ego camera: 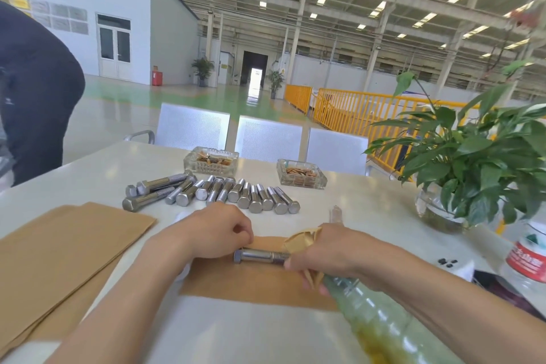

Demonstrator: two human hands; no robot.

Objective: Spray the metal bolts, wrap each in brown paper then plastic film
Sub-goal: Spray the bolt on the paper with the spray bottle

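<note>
One metal bolt (258,256) lies across a sheet of brown paper (251,281) in front of me, hex head to the left. My left hand (218,230) rests at the paper's far edge by the bolt head, fingers curled on the paper. My right hand (322,254) folds the paper's right end over the threaded tip and pinches it. Several bare bolts (212,192) lie in a row behind. A stack of brown paper sheets (59,254) is at the left.
A clear bottle with yellowish liquid (381,325) lies under my right forearm. Two glass trays (211,161) (301,173) stand at the back. A potted plant (472,162) and a water bottle (529,257) are at the right. A person in dark clothes (35,91) stands far left.
</note>
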